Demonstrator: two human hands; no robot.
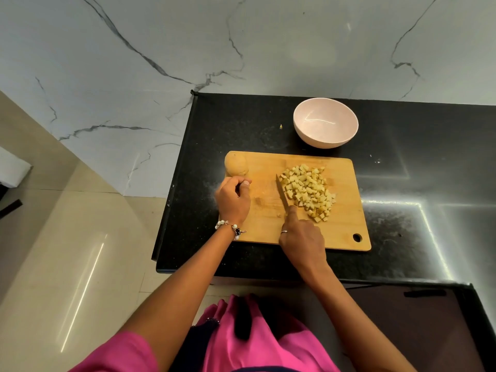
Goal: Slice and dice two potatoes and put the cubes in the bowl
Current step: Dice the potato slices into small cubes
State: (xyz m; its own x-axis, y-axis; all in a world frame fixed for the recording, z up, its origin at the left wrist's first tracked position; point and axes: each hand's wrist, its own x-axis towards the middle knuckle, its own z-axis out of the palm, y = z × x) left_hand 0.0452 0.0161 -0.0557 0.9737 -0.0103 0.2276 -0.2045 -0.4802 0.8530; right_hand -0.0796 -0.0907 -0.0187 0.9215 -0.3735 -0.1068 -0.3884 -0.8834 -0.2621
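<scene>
The person wears a bright pink garment with short sleeves (120, 353), its loose folds gathered at the front over a dark navy panel (198, 342). Both forearms are bare. A bracelet of white pearl-like beads with one dark bead (230, 229) circles the left wrist. A thin silver ring (284, 231) sits on a right-hand finger.
</scene>
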